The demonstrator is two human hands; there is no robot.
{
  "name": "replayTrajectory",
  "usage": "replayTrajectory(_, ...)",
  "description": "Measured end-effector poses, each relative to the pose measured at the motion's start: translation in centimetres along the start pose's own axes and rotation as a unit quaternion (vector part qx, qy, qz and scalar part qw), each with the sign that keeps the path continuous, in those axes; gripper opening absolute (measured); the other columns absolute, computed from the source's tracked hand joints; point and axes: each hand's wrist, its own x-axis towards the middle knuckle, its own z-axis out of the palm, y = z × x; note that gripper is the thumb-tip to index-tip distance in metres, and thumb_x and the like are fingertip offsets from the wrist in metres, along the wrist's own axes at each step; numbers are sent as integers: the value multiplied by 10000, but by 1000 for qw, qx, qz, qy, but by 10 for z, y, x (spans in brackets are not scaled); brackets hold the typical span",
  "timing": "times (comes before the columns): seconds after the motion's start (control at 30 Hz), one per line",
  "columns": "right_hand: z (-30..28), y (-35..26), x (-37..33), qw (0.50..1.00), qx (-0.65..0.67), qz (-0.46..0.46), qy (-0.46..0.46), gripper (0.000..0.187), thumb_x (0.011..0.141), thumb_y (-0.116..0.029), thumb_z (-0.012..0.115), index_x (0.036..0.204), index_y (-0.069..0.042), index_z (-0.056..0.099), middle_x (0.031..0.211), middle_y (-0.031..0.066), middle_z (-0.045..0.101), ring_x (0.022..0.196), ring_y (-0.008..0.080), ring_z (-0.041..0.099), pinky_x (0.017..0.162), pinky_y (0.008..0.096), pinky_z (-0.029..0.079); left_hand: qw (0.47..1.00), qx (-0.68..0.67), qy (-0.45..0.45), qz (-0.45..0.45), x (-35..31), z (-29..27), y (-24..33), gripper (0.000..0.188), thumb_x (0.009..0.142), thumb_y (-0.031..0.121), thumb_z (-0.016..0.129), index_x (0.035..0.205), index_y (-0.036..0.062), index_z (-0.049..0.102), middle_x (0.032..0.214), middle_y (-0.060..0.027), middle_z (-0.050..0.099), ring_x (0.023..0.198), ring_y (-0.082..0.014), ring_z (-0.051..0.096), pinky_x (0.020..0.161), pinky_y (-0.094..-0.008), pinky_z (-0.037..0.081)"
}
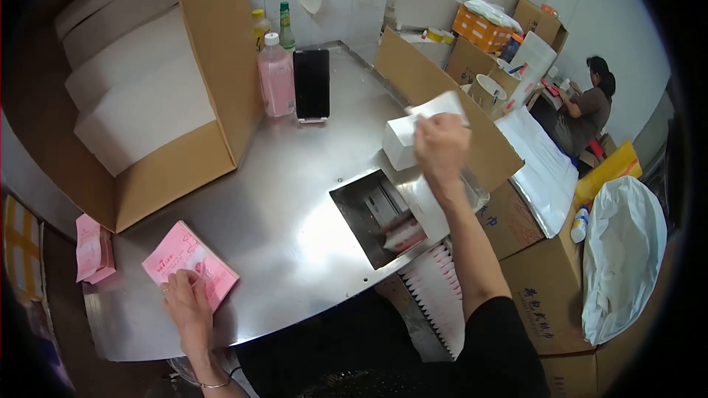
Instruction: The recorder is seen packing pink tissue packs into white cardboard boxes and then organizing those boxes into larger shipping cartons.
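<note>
Head view: pinched white paper in right hand, by white pile.
Rested left hand, fingers curled, on pink bags on table; couldn't tell if pinching. Could have creased paper by squeezing hard.

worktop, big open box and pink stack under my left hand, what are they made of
Worktop: metal, probably stainless steel, with grey sheen and bright reflections. Open box: matte brown cardboard, judging by its plain stiff panels. Pink stack: paper or plastic film; its smooth printed face fits both.
</note>
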Motion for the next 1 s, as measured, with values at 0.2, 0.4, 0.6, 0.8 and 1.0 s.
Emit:
replayTrajectory(0.2,46,-3,-21,998,25,-32,-40,109,802,-176,701,780,-69,702,820,85,595,861,272,552,748,437,391,999,5,36,-17,-4,4,6,90,908,113,638,969,78,581,954,-98,565,946,-316,514,871,-444,375)
replayTrajectory(0.4,48,-8,-24,997,27,-27,-73,161,832,-194,683,773,-45,693,809,102,584,856,289,556,789,459,417,1000,-18,12,-5,-2,-1,-5,102,896,118,649,958,65,587,933,-99,576,938,-310,526,890,-431,371)
replayTrajectory(0.6,46,1,-25,989,34,27,-144,169,860,-199,657,855,-40,714,873,122,600,892,301,561,804,465,427,993,-20,82,82,4,-12,41,70,865,89,655,923,61,627,868,-113,595,862,-326,550,855,-448,401)
replayTrajectory(0.8,36,5,-35,996,73,37,-44,295,810,-69,637,1095,-62,716,971,150,640,934,341,597,841,462,451,933,-133,-96,319,-18,75,127,117,850,77,661,947,23,624,938,-159,595,905,-325,569,762,-421,445)
replayTrajectory(1.0,-46,-109,-124,921,298,-186,-168,433,809,-70,617,1220,61,576,1145,238,623,1100,432,595,961,538,493,944,-141,-33,295,-14,68,113,499,725,206,745,1160,5,608,1312,-226,522,1182,-385,513,843,-465,442)
